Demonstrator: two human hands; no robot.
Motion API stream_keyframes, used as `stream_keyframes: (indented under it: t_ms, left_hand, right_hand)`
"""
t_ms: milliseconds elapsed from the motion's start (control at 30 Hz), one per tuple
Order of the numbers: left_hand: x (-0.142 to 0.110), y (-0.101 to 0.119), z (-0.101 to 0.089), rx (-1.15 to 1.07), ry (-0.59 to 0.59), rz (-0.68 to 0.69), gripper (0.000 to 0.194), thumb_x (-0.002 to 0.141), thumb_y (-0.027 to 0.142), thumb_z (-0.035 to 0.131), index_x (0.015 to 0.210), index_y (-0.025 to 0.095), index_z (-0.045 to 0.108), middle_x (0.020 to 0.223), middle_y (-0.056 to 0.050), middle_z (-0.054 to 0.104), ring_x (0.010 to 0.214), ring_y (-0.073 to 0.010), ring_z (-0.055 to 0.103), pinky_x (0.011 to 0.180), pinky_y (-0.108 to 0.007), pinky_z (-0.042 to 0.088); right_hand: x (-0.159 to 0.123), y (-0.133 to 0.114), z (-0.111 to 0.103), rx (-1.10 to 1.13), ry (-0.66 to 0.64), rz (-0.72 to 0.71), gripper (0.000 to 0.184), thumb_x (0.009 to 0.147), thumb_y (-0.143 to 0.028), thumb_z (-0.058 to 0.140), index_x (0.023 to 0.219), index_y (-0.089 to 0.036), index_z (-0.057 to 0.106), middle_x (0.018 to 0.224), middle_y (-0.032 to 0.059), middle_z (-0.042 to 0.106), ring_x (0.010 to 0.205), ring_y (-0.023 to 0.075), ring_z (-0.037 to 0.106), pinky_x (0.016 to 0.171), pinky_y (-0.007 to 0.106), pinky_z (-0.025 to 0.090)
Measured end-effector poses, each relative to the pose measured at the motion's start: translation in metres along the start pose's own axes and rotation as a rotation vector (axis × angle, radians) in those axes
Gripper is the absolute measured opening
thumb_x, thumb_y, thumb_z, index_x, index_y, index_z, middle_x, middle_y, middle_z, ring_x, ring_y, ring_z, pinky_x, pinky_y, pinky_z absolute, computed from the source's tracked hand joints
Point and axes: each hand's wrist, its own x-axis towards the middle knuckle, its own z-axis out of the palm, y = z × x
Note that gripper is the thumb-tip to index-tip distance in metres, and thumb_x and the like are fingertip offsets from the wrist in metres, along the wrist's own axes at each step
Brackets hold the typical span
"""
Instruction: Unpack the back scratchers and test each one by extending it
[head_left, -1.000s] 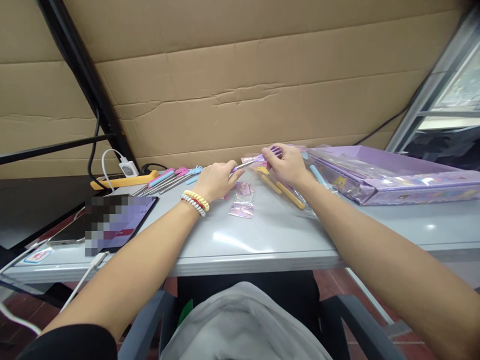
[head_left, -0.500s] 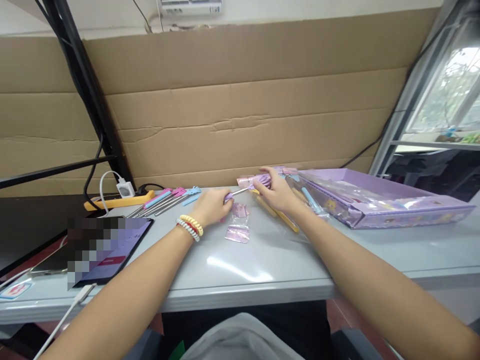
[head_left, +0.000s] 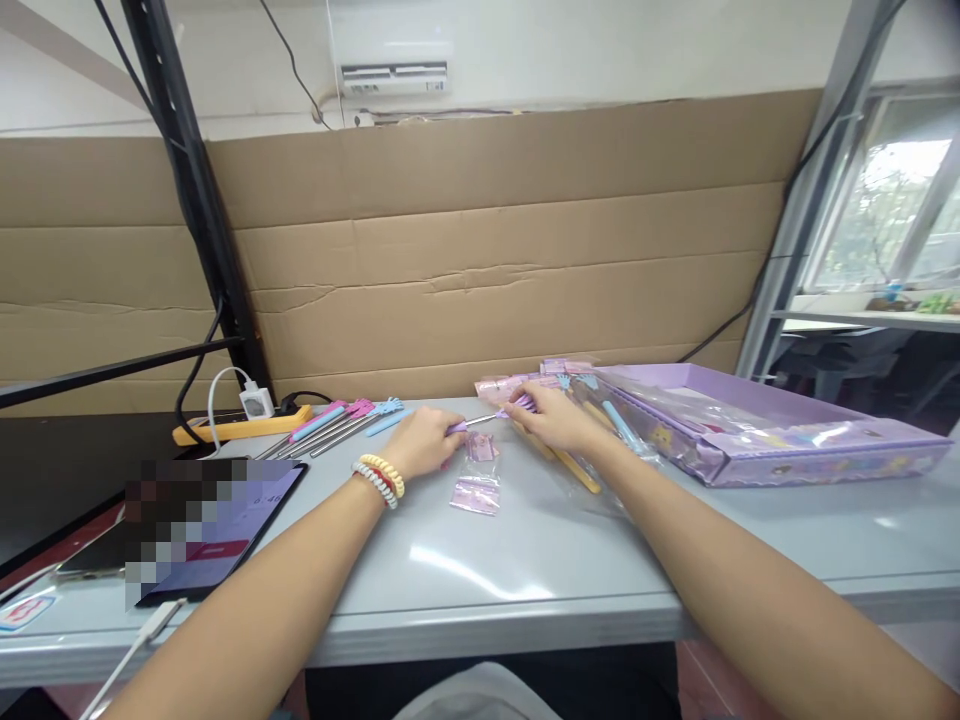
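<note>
A purple telescopic back scratcher (head_left: 482, 420) with a thin metal rod lies across between both hands, just above the tabletop. My left hand (head_left: 424, 440) is closed on its purple handle end. My right hand (head_left: 553, 416) is closed around its purple head, which the fingers partly cover. Below the rod lies a small clear plastic bag (head_left: 475, 482) with pink printed ends. Beside and under my right hand are bagged back scratchers, among them a yellow one (head_left: 576, 470) and a blue one (head_left: 624, 428). Several loose pink and blue back scratchers (head_left: 337, 425) lie left of my left hand.
On the right stands an open purple box (head_left: 810, 468) with clear plastic in it. A tablet (head_left: 217, 550), a yellow power strip (head_left: 244, 428) with a white charger (head_left: 256, 402) and cables are on the left. Cardboard (head_left: 487, 240) lines the back of the grey table (head_left: 480, 575).
The whole view has tilted up, so the table sits lower in the picture. Both hands stay on the back scratcher, and the right hand looks more tightly closed round its head.
</note>
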Motion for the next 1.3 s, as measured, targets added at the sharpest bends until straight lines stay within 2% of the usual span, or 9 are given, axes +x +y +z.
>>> stream_keyframes:
  t_ms: [267,500,600,767,967,1067,1167,1233,1300]
  left_hand:
    - [-0.002,0.0,0.0,-0.073,-0.034,0.011,0.028,0.085,0.038,0.04,0.077,0.02,0.061,0.052,0.0,0.058,0.052,-0.0143,0.053,0.056,-0.025,0.037]
    - [-0.001,0.0,0.0,-0.075,-0.043,0.021,0.028,0.083,0.037,0.041,0.07,0.02,0.059,0.05,0.001,0.058,0.05,-0.0135,0.051,0.054,-0.025,0.037]
    - [-0.001,0.0,0.0,-0.071,-0.054,0.027,0.026,0.082,0.034,0.042,0.068,0.02,0.059,0.049,0.001,0.057,0.049,-0.0131,0.051,0.054,-0.025,0.037]
    - [-0.001,0.001,0.0,0.004,0.006,0.028,0.024,0.08,0.031,0.043,0.067,0.02,0.059,0.054,-0.001,0.061,0.053,-0.0145,0.054,0.054,-0.025,0.036]
    - [0.002,0.0,0.003,0.063,0.021,-0.025,0.021,0.078,0.032,0.047,0.083,0.022,0.064,0.058,-0.001,0.065,0.061,-0.0175,0.059,0.056,-0.026,0.036]
    - [0.004,-0.002,0.001,0.15,0.069,-0.085,0.025,0.078,0.041,0.049,0.079,0.023,0.065,0.061,-0.003,0.065,0.065,-0.0191,0.06,0.057,-0.027,0.036]
    - [0.007,-0.007,-0.003,0.278,0.132,-0.172,0.042,0.075,0.059,0.047,0.068,0.021,0.064,0.068,-0.006,0.066,0.07,-0.0216,0.061,0.057,-0.028,0.035]
    - [0.008,-0.012,-0.005,0.312,0.128,-0.215,0.05,0.072,0.067,0.044,0.064,0.021,0.062,0.067,-0.007,0.065,0.069,-0.0223,0.06,0.056,-0.028,0.033]
    - [0.008,-0.016,-0.006,0.292,0.115,-0.241,0.053,0.071,0.069,0.043,0.062,0.021,0.06,0.067,-0.007,0.065,0.067,-0.022,0.059,0.054,-0.028,0.031]
  right_hand:
    - [0.003,0.007,-0.001,-0.055,-0.036,-0.028,0.024,0.083,-0.036,0.047,0.089,-0.016,0.059,0.089,0.0084,0.066,0.082,0.0205,0.059,0.069,0.028,0.041]
    - [0.003,0.007,-0.002,-0.097,-0.095,-0.025,0.026,0.083,-0.037,0.045,0.09,-0.015,0.059,0.081,0.0076,0.066,0.076,0.0205,0.059,0.067,0.029,0.041]
    - [0.003,0.008,-0.002,-0.076,-0.1,-0.033,0.029,0.083,-0.041,0.045,0.089,-0.016,0.059,0.085,0.0074,0.066,0.077,0.0201,0.059,0.067,0.029,0.041]
    - [0.001,0.009,-0.005,-0.004,-0.159,-0.132,0.035,0.075,-0.048,0.057,0.092,-0.018,0.063,0.092,0.0047,0.066,0.083,0.0205,0.058,0.07,0.028,0.041]
    - [0.003,0.013,-0.004,-0.06,-0.213,-0.121,0.03,0.075,-0.044,0.056,0.087,-0.019,0.068,0.084,0.0031,0.067,0.074,0.0191,0.057,0.061,0.027,0.038]
    - [0.004,0.014,-0.002,-0.041,-0.229,-0.102,0.034,0.076,-0.049,0.054,0.085,-0.019,0.069,0.076,0.0011,0.065,0.067,0.017,0.055,0.058,0.026,0.037]
    - [0.004,0.013,0.0,-0.035,-0.233,-0.08,0.041,0.078,-0.054,0.049,0.079,-0.019,0.069,0.068,-0.0003,0.062,0.061,0.0142,0.05,0.055,0.025,0.034]
    - [0.003,0.012,0.002,-0.045,-0.258,-0.064,0.045,0.078,-0.057,0.047,0.071,-0.017,0.068,0.059,-0.0007,0.057,0.054,0.0122,0.045,0.052,0.025,0.031]
    - [0.003,0.01,0.004,-0.016,-0.22,-0.081,0.044,0.077,-0.056,0.048,0.068,-0.017,0.066,0.058,-0.0004,0.056,0.053,0.0118,0.045,0.053,0.025,0.032]
